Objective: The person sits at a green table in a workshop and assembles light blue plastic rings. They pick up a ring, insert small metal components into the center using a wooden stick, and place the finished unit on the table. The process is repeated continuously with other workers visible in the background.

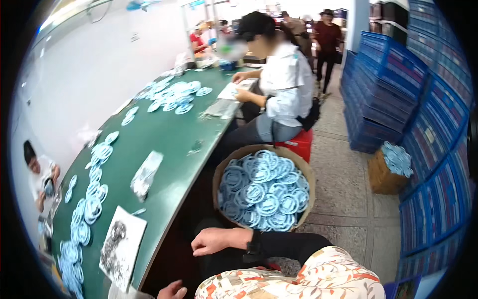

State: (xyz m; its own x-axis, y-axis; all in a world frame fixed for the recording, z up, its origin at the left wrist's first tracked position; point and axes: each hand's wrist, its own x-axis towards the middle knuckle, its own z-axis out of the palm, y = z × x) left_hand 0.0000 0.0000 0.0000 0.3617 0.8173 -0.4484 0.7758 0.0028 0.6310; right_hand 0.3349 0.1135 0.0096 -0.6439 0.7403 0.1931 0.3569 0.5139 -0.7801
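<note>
My right hand (pixel 211 241), in a black sleeve with a watch at the wrist, hangs over the gap beside the table with its fingers curled in and nothing visible in them. My left hand (pixel 173 290) is partly cut off at the lower edge, fingers slightly apart, holding nothing I can see. Left of it on the green table (pixel 159 199) lies a white sheet (pixel 137 231) with a heap of small black parts (pixel 117 244). Beyond my right hand stands a round carton (pixel 215 192) full of light blue ring-shaped plastic pieces (pixel 266 192).
More blue rings (pixel 93 207) lie along the table's left side, with another pile (pixel 174 94) farther off. A clear plastic bag (pixel 147 174) rests mid-table. A co-worker (pixel 286 89) sits on a red stool (pixel 300 143). Blue crates (pixel 383 89) and a small box (pixel 386 175) stand at right.
</note>
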